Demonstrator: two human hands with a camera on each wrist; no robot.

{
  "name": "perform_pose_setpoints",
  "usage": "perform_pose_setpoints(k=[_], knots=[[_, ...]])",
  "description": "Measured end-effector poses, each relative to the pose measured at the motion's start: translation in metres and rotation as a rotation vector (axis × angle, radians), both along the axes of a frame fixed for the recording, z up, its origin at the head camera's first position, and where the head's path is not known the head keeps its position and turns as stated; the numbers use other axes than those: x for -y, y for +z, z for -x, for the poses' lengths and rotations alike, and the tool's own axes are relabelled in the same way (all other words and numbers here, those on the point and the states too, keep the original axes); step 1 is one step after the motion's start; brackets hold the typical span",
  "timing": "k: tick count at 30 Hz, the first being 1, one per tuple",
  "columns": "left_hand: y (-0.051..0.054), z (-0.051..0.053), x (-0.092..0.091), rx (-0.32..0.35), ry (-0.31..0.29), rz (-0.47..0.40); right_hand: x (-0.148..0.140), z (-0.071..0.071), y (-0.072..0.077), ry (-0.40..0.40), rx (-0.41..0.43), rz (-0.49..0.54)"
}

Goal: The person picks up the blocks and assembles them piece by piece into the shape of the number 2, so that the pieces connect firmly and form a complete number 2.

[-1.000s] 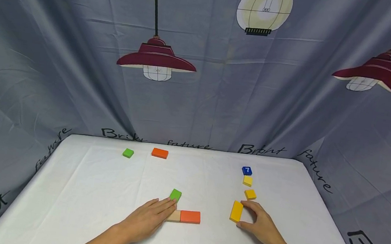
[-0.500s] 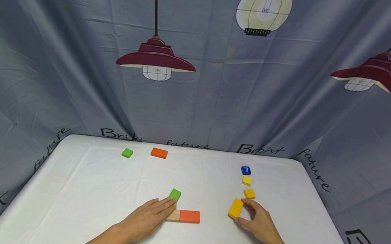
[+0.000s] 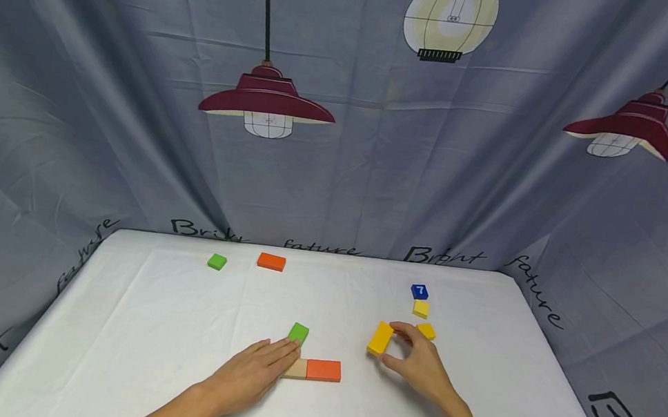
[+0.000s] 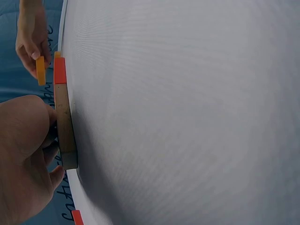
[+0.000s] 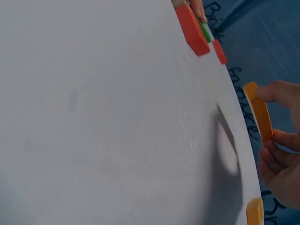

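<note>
My right hand (image 3: 421,365) pinches a yellow rectangular block (image 3: 380,338) between thumb and fingers. The right wrist view shows that yellow block (image 5: 259,112) raised off the table, its shadow apart from it. My left hand (image 3: 253,376) lies with fingers extended over a natural-wood block (image 3: 295,369), partly hiding it; fingertips touch the near end of a green block (image 3: 298,333). An orange block (image 3: 323,370) abuts the wood block's right end. From the left wrist, the wood block (image 4: 64,117) appears as a long bar flat on the cloth.
Right of centre stand a yellow square block (image 3: 427,331), partly behind my right hand, another yellow one (image 3: 420,309) and a blue block marked 7 (image 3: 420,291). Far left lie a green block (image 3: 217,261) and an orange block (image 3: 272,261). White cloth (image 3: 138,323) covers the table; a grey-blue curtain hangs behind.
My right hand has carried the yellow block leftward and away from me, over the table, and tilted it slightly. My left hand and the blocks by it stay in place.
</note>
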State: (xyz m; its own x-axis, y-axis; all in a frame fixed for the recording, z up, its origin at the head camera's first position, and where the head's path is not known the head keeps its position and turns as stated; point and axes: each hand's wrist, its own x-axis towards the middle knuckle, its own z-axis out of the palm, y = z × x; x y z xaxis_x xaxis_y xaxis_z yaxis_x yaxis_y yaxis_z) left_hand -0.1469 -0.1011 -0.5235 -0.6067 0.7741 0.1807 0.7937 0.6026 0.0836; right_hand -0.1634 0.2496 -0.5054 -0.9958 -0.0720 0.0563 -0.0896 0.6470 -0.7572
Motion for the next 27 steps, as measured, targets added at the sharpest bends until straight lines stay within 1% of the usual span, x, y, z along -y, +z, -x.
perform_pose_setpoints(k=[7, 13, 19, 27], knots=[[-0.001, 0.001, 0.000, -0.005, -0.002, 0.000, 0.026, 0.011, 0.003, 0.032, -0.052, 0.020], [0.000, 0.000, -0.001, 0.013, 0.006, 0.015, 0.043, 0.019, 0.003, 0.056, -0.050, 0.033], [0.002, 0.000, -0.001, 0.038, 0.016, 0.035, 0.061, 0.028, 0.000, 0.100, -0.057, 0.014], [0.000, 0.001, -0.001, 0.013, 0.000, 0.016, 0.080, 0.036, -0.007, 0.166, -0.044, -0.017]])
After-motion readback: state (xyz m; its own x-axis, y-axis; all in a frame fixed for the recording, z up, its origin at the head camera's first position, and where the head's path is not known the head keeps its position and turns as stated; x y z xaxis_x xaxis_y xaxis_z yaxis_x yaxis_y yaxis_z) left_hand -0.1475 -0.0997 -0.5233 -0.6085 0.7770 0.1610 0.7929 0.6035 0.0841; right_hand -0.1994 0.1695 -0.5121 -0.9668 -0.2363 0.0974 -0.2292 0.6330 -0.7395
